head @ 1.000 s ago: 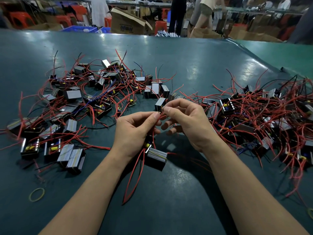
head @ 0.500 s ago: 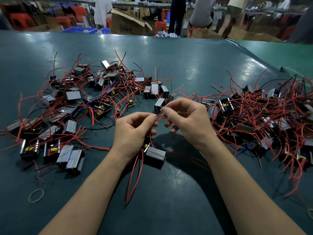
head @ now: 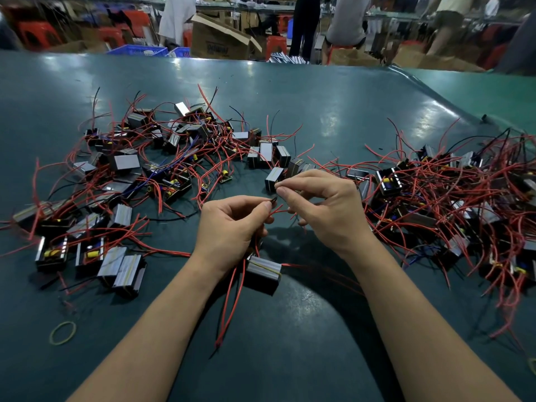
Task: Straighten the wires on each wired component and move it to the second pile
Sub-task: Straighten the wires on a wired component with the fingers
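A small grey transformer block [head: 262,274] with red wires sits just below my left hand [head: 229,227]. My left hand pinches one of its red wires [head: 277,210] between thumb and forefinger. My right hand [head: 324,207] pinches the same wire a little further along, near its dark tip. Two other red wires [head: 227,309] from the block trail toward me over the table. A pile of wired components [head: 139,181] spreads across the left. A denser tangled pile [head: 452,204] lies on the right.
The work surface is a dark green table [head: 290,343]. A yellow rubber band [head: 62,332] lies near the front left. Cardboard boxes [head: 220,39], red stools and standing people are beyond the far edge.
My hands have drawn slightly apart along the red wire. The block below my left hand has stayed in place.
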